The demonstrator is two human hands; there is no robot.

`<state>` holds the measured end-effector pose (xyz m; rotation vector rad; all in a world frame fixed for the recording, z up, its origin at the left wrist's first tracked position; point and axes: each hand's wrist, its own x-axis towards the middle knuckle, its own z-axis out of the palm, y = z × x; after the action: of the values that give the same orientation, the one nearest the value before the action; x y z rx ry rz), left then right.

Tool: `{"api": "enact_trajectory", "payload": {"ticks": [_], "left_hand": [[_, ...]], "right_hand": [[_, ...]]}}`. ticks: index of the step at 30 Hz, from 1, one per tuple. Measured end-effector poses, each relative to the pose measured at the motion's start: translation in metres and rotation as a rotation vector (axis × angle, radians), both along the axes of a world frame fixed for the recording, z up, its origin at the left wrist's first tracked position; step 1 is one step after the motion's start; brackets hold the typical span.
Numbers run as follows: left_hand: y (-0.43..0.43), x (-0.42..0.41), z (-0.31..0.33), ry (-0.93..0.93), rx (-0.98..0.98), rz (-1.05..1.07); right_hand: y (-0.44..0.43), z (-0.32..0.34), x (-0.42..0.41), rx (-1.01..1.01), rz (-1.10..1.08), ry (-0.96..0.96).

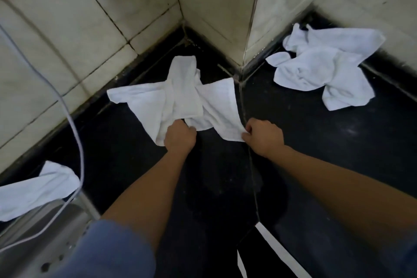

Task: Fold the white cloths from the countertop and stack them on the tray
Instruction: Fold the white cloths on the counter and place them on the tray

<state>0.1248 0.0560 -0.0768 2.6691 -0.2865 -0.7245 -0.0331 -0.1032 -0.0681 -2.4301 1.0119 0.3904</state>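
At lower left, a left cloth (33, 192) is lying on the metal tray (45, 228), with a pale cable (76, 137) trailing over it. In the middle, the left hand (179, 136) is gripping the near edge of the rumpled middle cloth (180, 99), which is spreading across the black countertop (316, 153). The right hand (264, 136) is pinching that cloth's near right corner. At upper right, a cloth heap (320, 65) is sitting against the tiled wall.

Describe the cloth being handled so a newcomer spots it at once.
Start at the inner corner of the tiled wall above the black countertop. The middle cloth lies spread in front of it. Unlike the crumpled pile at right and the lower-left cloth, it alone is held by the left hand and right hand.
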Motion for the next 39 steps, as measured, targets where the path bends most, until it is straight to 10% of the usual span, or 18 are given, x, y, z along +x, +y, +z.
{"api": "enact_trajectory", "payload": {"ticks": [22,33,39], "left_hand": [[0.098,-0.134,0.022,0.25,0.299,-0.483],[0.055,-0.09,0.035,-0.238,0.094,-0.789],[0.043,-0.073,0.02,-0.118,0.247,-0.887]], "right_hand": [[0.041,0.018,-0.151,0.122,-0.191,0.193],[0.023,0.03,-0.077,-0.156,0.163,-0.089],[0.041,-0.004,-0.05,-0.08,0.519,0.045]]}}
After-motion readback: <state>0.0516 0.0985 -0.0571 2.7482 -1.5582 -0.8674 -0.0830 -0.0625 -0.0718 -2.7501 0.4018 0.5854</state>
